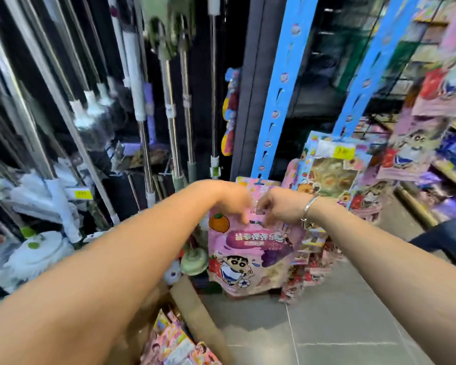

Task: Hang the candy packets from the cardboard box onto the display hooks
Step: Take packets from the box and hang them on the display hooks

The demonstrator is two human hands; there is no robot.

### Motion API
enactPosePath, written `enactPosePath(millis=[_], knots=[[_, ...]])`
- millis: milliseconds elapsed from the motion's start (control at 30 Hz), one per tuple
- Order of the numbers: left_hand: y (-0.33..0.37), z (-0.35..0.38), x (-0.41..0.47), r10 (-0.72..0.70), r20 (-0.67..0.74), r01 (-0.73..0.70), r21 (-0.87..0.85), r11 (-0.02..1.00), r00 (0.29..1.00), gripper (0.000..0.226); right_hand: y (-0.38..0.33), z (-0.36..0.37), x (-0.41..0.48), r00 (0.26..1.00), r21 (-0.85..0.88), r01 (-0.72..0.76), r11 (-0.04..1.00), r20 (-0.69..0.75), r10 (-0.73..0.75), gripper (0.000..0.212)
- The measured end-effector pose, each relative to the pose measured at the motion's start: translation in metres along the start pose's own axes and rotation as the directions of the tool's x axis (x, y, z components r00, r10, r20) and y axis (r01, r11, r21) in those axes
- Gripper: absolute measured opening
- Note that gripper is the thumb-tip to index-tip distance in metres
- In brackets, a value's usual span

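Note:
A pink candy packet (250,256) with a cartoon boy and fruit pictures hangs upright in the middle of the view. My left hand (231,200) and my right hand (281,208) both pinch its top edge, right below the lower end of a blue hanging display strip (277,96). Another pink packet top (258,183) shows just behind my hands on that strip. The cardboard box (195,309) sits on the floor below my left arm, with several colourful packets (177,343) inside. The hook itself is hidden by my hands.
A second blue strip (371,72) to the right carries more packets (332,172). Shelves with snack packets (432,127) fill the right side. Mop handles (142,101) and mop heads (40,248) crowd the left. Grey tiled floor (340,325) lies below.

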State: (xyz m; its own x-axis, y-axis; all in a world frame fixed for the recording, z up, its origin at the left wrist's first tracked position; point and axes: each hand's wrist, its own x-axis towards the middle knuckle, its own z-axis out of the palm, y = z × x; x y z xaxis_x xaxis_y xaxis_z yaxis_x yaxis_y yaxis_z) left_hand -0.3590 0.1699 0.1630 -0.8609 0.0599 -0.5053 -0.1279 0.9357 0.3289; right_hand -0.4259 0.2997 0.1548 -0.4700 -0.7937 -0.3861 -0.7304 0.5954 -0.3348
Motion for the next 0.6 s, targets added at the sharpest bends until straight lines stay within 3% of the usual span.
enactPosePath(millis=[133, 233, 433, 533, 600], knots=[[0.053, -0.062, -0.016, 0.095, -0.124, -0.081, 0.113, 0.99, 0.988, 0.026, 0.007, -0.074, -0.049, 0.982, -0.078, -0.001, 0.997, -0.187, -0.014, 0.018], [0.092, -0.102, -0.024, 0.17, -0.238, -0.137, 0.151, 0.979, 0.956, 0.042, 0.022, -0.124, -0.08, 0.967, -0.12, 0.016, 0.993, -0.251, -0.046, 0.015], [0.159, -0.183, -0.016, 0.278, -0.379, -0.218, 0.194, 0.957, 0.883, 0.045, 0.064, -0.227, -0.123, 0.928, -0.135, 0.01, 0.991, -0.369, -0.06, 0.019], [0.203, -0.229, -0.009, 0.305, -0.441, -0.225, 0.226, 0.948, 0.844, 0.036, 0.093, -0.285, -0.147, 0.907, -0.125, 0.028, 0.992, -0.414, -0.078, 0.024], [0.224, -0.25, -0.012, 0.318, -0.478, -0.232, 0.231, 0.945, 0.819, 0.016, 0.102, -0.312, -0.161, 0.896, -0.118, 0.032, 0.992, -0.436, -0.081, 0.024]])
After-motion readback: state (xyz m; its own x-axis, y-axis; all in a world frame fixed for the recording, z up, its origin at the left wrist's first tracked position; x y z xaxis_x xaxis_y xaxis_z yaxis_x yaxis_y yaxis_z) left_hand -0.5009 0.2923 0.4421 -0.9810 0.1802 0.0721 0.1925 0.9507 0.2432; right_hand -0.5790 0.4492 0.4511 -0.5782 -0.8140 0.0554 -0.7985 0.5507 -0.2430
